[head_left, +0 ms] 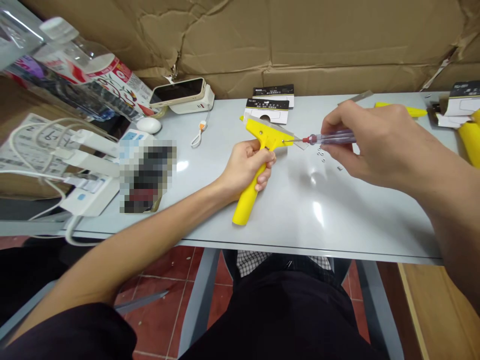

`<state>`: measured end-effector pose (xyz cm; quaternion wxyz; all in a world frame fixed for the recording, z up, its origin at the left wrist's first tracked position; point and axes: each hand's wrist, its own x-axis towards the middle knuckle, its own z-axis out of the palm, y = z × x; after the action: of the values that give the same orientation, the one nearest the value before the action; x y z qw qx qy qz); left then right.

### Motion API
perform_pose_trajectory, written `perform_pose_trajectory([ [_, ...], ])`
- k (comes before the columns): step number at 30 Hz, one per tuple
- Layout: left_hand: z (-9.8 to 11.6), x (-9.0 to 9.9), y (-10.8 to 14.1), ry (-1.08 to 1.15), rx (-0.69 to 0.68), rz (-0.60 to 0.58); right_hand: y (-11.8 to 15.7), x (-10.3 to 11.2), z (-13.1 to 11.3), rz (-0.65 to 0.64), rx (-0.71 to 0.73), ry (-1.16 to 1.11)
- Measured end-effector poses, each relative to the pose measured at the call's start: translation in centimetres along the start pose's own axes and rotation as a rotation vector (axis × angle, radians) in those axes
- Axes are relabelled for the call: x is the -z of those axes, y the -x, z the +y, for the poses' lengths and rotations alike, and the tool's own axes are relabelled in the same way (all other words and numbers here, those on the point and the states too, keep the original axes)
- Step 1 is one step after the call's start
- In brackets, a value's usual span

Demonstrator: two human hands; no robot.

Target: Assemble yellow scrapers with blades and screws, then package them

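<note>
My left hand (249, 167) is wrapped round the handle of a yellow scraper (245, 205), whose wide head points away from me. A metal blade (275, 127) shows along the head's far edge. Between the fingers of my right hand (371, 135) is a screwdriver (318, 139) with a clear handle and a red collar. Its tip touches the right side of the scraper head, at or by a small screw. Several tiny nuts (321, 154) lie on the table just below the screwdriver, and a small metal piece (339, 168) lies near them.
Black-and-white packaging cards (268, 110) lie behind the scraper. A loose blade (356, 97) and another yellow part (416, 111) rest at the back right. On the left are bottles (120, 82), a phone (178, 91), a power strip (93, 192) and cables. Cardboard (318, 45) stands behind the table.
</note>
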<state>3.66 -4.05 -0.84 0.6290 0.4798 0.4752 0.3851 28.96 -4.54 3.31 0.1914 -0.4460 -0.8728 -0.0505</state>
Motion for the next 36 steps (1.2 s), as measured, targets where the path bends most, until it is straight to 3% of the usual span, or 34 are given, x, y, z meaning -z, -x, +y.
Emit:
perform_pose_trajectory([
  [11,0.26,-0.19,0.25,-0.017,0.011,0.008,-0.04,0.42,-0.58,0.006,0.012,0.129],
  [17,0.25,-0.19,0.26,-0.025,0.010,-0.007,0.13,0.95,-0.19,0.015,0.049,-0.013],
  [24,0.11,-0.01,0.27,-0.041,0.014,-0.006,-0.03,0.51,0.13,0.007,-0.031,0.128],
  [31,0.28,-0.24,0.38,-0.029,0.017,0.005,0.09,0.43,-0.09,0.037,0.102,-0.060],
  [36,0.35,-0.28,0.37,-0.027,0.031,0.008,0.00,0.25,-0.41,0.076,0.129,-0.053],
])
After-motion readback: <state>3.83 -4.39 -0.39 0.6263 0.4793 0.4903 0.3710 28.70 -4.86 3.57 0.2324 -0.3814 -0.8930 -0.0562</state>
